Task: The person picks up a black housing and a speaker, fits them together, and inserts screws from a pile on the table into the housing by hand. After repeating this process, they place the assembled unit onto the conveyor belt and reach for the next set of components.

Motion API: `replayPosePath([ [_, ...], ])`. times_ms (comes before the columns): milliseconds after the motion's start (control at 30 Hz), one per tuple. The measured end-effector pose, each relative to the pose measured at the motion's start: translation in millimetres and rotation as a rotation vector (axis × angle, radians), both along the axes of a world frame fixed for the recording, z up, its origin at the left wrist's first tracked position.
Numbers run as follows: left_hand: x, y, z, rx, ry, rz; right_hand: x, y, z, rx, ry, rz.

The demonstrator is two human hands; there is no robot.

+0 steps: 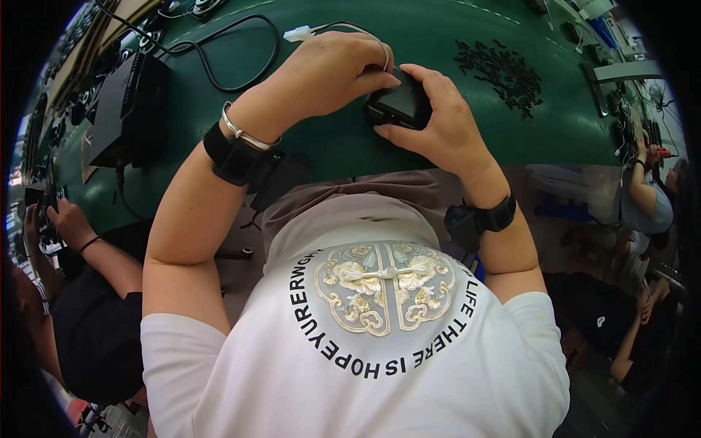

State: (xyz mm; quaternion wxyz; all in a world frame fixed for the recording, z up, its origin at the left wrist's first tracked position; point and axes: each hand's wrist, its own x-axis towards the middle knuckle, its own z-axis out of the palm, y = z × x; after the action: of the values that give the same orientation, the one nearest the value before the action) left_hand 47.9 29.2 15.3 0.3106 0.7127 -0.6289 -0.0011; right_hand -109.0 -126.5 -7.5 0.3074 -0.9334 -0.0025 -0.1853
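Observation:
A small black rounded case [401, 104] is held just above or on the green table; I cannot tell which. My right hand [447, 120] grips it from the right, thumb along the near edge and fingers over the far side. At its far left edge, my left hand [343, 69] has thumb and fingers pinched together; what lies between them is hidden. A thin cable with a white plug [298, 33] curves behind my left hand toward the case, its other end out of sight. Both wrists wear black strapped units.
Loose black screws or similar small pieces [504, 77] lie heaped to the right on the green table [562, 139]. To the left stand a black box [131, 109] and a looped black cable [219, 86]. A metal bracket [599, 87] is at the right. Other people sit on both sides.

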Motion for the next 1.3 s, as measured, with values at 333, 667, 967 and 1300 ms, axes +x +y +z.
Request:
replayPosePath([
  [333, 7, 4, -20, 0.077, 0.637, -0.134, -7, -10, 1, 0.031, 0.040, 0.042],
  [667, -13, -4, -28, 0.069, 0.159, -0.113, -20, -12, 1, -0.065, -0.039, 0.074],
  [967, -10, -4, -35, 0.010, 0.097, -0.086, -9, -19, 13, -0.118, 0.031, 0.145],
  [1300, -7, -2, -35, 0.010, 0.186, -0.155, -6, -16, 21, -0.086, 0.149, 0.165],
])
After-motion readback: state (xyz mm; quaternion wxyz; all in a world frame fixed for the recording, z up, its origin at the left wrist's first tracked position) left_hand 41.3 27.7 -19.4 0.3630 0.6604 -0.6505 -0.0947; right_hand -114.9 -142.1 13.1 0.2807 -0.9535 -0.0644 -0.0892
